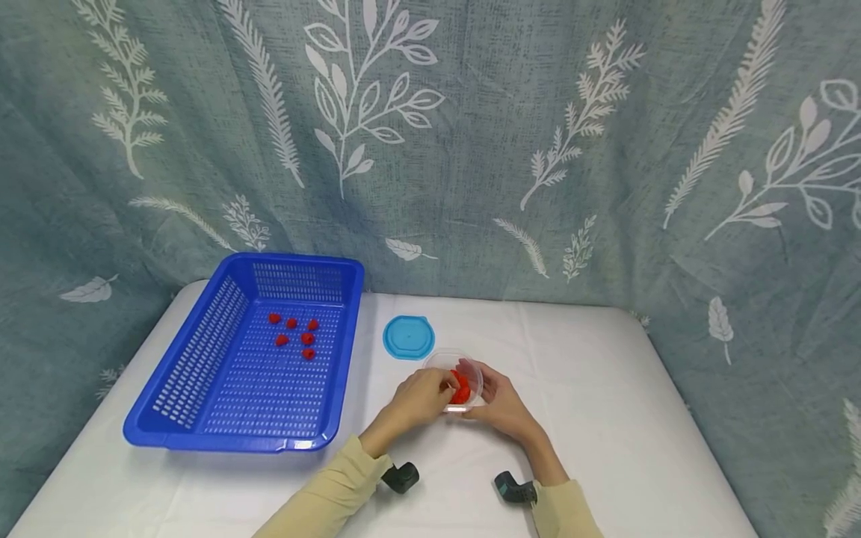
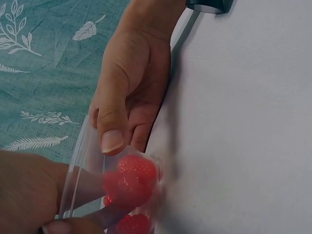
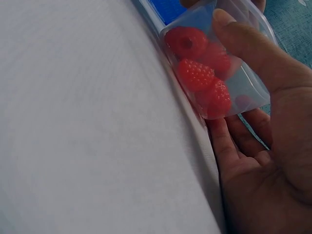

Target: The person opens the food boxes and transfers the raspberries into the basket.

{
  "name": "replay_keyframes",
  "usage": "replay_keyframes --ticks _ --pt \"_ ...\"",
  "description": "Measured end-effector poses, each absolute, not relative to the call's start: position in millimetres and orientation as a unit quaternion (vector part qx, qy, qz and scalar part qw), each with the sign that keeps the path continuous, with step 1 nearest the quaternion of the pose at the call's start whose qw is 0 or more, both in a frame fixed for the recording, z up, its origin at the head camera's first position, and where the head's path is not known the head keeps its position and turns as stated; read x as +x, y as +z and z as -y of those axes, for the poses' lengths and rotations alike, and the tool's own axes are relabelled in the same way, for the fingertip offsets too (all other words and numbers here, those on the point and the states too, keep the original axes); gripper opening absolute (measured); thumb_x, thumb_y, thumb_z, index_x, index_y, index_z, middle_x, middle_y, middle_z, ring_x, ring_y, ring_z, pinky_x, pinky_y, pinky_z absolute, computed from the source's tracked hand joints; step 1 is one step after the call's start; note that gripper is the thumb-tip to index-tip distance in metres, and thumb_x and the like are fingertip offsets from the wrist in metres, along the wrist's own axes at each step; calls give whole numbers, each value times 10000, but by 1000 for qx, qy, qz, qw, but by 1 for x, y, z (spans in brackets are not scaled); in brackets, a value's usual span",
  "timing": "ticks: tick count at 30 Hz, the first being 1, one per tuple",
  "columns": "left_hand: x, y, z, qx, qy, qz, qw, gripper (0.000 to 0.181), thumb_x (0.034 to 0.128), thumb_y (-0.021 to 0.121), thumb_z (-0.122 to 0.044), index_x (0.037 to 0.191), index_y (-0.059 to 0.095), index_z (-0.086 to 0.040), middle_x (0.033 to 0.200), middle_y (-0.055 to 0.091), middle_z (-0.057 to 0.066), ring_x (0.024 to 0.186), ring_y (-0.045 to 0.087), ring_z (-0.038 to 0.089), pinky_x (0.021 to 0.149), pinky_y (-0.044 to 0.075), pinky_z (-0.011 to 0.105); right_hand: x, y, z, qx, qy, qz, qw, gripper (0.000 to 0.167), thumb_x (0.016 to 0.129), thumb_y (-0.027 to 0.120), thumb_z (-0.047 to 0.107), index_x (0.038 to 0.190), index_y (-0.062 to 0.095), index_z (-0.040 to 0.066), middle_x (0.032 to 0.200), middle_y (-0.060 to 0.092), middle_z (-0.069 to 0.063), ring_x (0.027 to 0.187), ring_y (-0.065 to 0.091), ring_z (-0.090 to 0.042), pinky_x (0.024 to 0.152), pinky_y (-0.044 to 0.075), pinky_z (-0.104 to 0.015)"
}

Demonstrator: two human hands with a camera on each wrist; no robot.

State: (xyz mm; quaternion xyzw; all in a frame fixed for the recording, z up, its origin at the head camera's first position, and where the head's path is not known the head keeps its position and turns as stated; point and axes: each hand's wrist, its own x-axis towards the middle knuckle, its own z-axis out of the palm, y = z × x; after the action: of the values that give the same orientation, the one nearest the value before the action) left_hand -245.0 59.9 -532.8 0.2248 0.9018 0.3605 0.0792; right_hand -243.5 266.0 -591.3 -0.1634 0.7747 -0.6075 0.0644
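While the right hand steadies a clear container above the counter, the left hand has its fingers down inside, right among the red berries! Look at that right-hand hold: thumb against the near wall, other fingers curled around the far side and beneath, a firm cradle with the container snug in the palm side of the grip. Over to the left hand, and it's a tight one, fingers bent and narrow, tips right at the fruit; whether a berry is actually pinched between them, I cannot tell. And the fruit itself? Bunched low in the container, just beyond the left fingertips and just inside the wall from the right thumb, with several bumpy red shapes showing through the clear plastic in the right wrist view.

Off to the left, well apart from both hands, sits the big blue basket, and six loose berries lie on its floor, grouped toward the far end. Between basket and container, just beyond the container's far edge, a round light-blue lid lies flat on the white cloth. Behind it all hangs a grey-green curtain, printed with white leaves.
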Motion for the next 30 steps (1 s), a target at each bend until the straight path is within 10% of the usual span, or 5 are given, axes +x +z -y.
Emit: replay_keyframes --ticks 14,30 --pt "-248 -540 -59 214 451 -863 76 47 922 733 -126 944 761 -95 870 723 -32 781 587 92 663 477 258 -243 -590 -268 -165 -601 -779 64 843 760 869 25 1498 465 82 1531 491 -143 1453 411 -330 1089 371 -179" --pt "-235 -546 -59 194 449 -870 -57 179 924 730 -77 1101 757 -86 1047 772 50 952 701 223 825 564 360 -243 -589 -266 -157 -608 -775 73 848 745 842 -44 1497 461 48 1529 483 -173 1451 412 -348 1105 384 -255"
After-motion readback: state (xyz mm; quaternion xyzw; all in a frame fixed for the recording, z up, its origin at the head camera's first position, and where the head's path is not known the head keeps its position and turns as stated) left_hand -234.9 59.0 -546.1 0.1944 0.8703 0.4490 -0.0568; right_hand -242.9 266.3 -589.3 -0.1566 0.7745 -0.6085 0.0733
